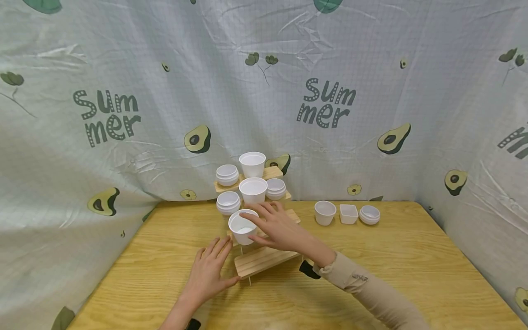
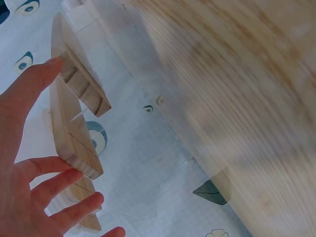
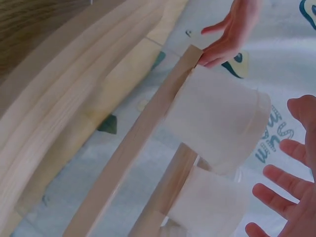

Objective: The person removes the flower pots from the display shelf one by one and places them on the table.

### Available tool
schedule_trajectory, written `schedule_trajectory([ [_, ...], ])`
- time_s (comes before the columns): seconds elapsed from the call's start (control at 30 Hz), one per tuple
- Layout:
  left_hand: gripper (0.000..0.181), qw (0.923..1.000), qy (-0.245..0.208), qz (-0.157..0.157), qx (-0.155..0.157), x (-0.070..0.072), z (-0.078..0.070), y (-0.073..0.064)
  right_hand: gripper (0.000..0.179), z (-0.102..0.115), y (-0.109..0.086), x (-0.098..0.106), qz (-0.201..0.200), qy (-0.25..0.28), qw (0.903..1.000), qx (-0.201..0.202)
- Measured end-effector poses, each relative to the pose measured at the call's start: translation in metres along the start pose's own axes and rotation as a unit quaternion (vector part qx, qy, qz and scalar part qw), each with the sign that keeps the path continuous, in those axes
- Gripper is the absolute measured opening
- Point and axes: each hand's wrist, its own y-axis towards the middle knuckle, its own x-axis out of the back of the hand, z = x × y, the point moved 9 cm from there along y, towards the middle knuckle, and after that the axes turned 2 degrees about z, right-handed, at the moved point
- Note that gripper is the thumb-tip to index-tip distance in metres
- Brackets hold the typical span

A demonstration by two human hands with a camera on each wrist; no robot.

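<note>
A tiered wooden stand [image 1: 264,262] bears white cups and small round white jars in the head view. On the second step from the front stands a white cup [image 1: 243,237]. My right hand [image 1: 282,229] is beside this cup with fingers spread; in the right wrist view a gap shows between the fingers and the cup [image 3: 217,118]. At the stand's left end is my left hand [image 1: 209,274], its fingers loosely extended. In the left wrist view its thumb and fingertips lie against the ends of two steps [image 2: 79,138], curled round nothing.
Higher up stand two more cups [image 1: 252,164] and several round jars [image 1: 227,175]. Right of the stand, on the wooden table [image 1: 392,270], are a white cup [image 1: 325,213], a square white bowl [image 1: 348,214] and a round jar [image 1: 369,215]. A printed curtain [image 1: 247,101] hangs behind.
</note>
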Motion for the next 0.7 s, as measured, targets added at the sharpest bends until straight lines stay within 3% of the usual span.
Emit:
schedule_trajectory([
  [0.3, 0.085, 0.9999, 0.004, 0.013, 0.003, -0.001, 0.0, 0.001, 0.052, 0.002, 0.016, -0.009, 0.04, 0.026, 0.9987, -0.019],
  [0.7, 0.085, 0.9998, 0.008, 0.016, 0.003, -0.001, -0.002, 0.001, 0.05, 0.007, 0.026, -0.018, 0.035, 0.016, 0.9992, -0.014],
])
